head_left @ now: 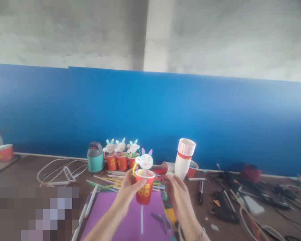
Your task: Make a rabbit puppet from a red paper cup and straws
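Note:
My left hand (pixel 130 185) is wrapped round a red paper cup (pixel 143 195) with gold characters, held upright over a purple sheet (pixel 107 207). From the cup's mouth rises a white paper rabbit face (pixel 145 161) with purple ears and drawn features. A yellow bent straw (pixel 134 167) stands at its left side, topped by a small white round piece. A white straw (pixel 142 219) shows below the cup. To the right of the cup, my right hand (pixel 177 190) has its fingertips pinched together, blurred, at something small that I cannot make out. Scissors (pixel 160 221) lie on the purple sheet.
Behind stand several red cups (pixel 121 161) with rabbit faces, a teal and grey bottle (pixel 95 157) and a tilted stack of white cups (pixel 184 157). Loose straws (pixel 107 180) lie behind the sheet. A black marker (pixel 200 192), a glue gun (pixel 224 209) and tangled cables (pixel 268 194) lie right.

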A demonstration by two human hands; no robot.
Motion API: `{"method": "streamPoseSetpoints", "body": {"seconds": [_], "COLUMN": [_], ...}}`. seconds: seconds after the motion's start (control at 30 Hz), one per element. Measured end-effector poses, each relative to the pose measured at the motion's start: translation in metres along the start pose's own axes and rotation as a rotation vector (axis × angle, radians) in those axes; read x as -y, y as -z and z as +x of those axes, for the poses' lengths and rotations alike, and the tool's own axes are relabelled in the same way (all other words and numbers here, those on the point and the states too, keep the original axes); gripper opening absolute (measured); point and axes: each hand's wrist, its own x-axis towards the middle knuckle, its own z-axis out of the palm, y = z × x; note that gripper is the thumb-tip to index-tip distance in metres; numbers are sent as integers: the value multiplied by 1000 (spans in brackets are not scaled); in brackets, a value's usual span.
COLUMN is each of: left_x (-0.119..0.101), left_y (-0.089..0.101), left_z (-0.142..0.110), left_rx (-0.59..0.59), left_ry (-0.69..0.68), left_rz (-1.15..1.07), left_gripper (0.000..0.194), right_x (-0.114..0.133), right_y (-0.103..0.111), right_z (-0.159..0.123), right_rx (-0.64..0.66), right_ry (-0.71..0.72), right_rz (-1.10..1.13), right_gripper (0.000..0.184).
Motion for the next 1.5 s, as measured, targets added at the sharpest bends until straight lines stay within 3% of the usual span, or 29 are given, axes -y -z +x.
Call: {"method": "streamPoseSetpoints", "body": {"seconds": [0.1, 0.3, 0.43, 0.7, 0.97, 1.27, 1.37, 1.5], "left_x": [1, 6, 11, 16, 21, 22, 18, 9], "left_y": [2, 1, 0, -1, -2, -1, 0, 0], "left_z": [0, 1, 0, 0, -1, 1, 2, 2], "left_rx": [29, 186, 288, 360, 336, 320, 250, 71], "left_ry": [0, 1, -41, -99, -111, -55, -19, -26], "left_rz": [13, 102, 120, 107, 152, 58, -17, -28], "left_gripper": [65, 63, 60, 60, 61, 65, 62, 54], "right_x": [2, 22, 27, 26, 20, 22, 25, 17], "right_y": [3, -1, -2, 3, 3, 4, 2, -4], "right_z": [2, 0, -1, 0, 3, 4, 3, -3], "right_rx": [42, 65, 101, 201, 183, 181, 160, 446], "right_ry": [-20, 88, 56, -18, 94, 22, 16, 1], "right_rz": [-34, -208, -208, -195, -257, -194, -173, -250], "right_gripper": [29, 31, 34, 38, 37, 44, 53, 36]}}
